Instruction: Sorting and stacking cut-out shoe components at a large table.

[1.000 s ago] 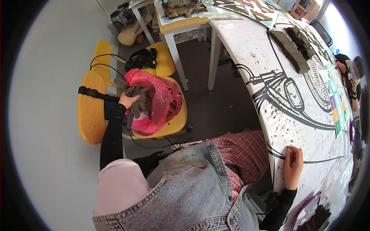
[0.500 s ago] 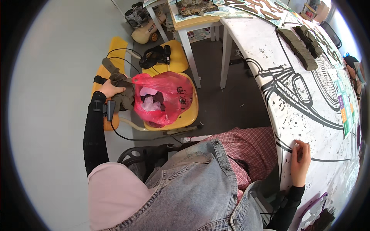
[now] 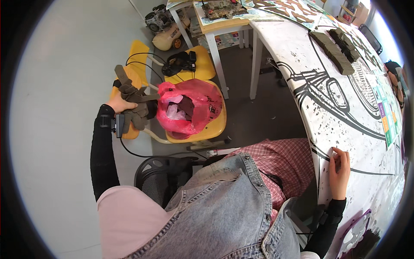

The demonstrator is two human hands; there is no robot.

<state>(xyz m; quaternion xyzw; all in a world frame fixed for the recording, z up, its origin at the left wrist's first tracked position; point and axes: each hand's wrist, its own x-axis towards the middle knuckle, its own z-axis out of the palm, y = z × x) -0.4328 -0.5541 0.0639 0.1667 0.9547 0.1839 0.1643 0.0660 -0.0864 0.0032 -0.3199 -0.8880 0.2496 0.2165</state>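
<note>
Open red bag (image 3: pixel 192 108), pale contents.

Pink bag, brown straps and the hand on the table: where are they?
pink bag (image 3: pixel 207 101), head view, on its right outer side.
brown straps (image 3: pixel 131 93), head view, on the bunch above the fist.
right hand (image 3: pixel 340 172), head view, on its back.

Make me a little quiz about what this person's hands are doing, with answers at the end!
1. True or false: the left hand grips a bundle of olive-brown straps.
2. Where does the red plastic bag sit? A) on the floor B) on the yellow chair C) on the table
3. Fill in: the right hand rests on the painted ____.

Key: 1 true; 2 B; 3 table.
</note>
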